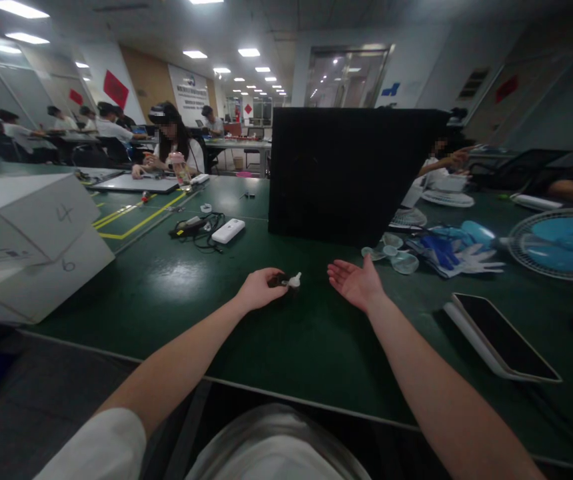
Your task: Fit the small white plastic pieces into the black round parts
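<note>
My left hand is closed around a small dark piece just over the green table. A white, nozzle-like tip points out from its fingers toward the right. What kind of piece it is, I cannot make out, since fingers cover part of it. Across a short gap, my right hand is open with the palm turned up and nothing in it. Just beyond the right hand lie several clear plastic cups or discs at the foot of a large black box.
Right: blue-and-white gloves, a blue-bladed fan, a phone on something white. Left: white cartons, a white power bank, black cables. A person sits across the table; others work farther back.
</note>
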`<state>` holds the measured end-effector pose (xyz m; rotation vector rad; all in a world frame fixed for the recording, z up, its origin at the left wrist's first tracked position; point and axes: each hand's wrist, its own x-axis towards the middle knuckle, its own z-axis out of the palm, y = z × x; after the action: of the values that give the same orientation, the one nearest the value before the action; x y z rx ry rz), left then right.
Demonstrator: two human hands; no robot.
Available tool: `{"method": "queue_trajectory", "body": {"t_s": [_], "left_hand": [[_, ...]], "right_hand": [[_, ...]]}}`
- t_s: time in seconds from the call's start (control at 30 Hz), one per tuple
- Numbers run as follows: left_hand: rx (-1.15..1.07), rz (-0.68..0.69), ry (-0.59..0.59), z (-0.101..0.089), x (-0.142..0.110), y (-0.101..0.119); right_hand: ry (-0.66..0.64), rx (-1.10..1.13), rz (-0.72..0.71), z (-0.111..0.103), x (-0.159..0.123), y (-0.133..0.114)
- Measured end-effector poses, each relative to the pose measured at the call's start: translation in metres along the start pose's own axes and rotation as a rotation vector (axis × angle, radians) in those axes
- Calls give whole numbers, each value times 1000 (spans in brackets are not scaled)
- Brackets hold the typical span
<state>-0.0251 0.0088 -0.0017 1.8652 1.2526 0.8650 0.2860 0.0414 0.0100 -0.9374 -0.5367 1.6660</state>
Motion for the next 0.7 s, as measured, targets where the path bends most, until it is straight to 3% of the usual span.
{"method": "queue_trajectory", "body": {"t_s": [0.4,0.7], "left_hand": [[-87,-59,-62,-2,-4,5],[-93,-8,-37,-12,-5,3]], "right_hand": [[4,-40,0,-2,2,2],[16,-77,3,2,-1,2]]}}
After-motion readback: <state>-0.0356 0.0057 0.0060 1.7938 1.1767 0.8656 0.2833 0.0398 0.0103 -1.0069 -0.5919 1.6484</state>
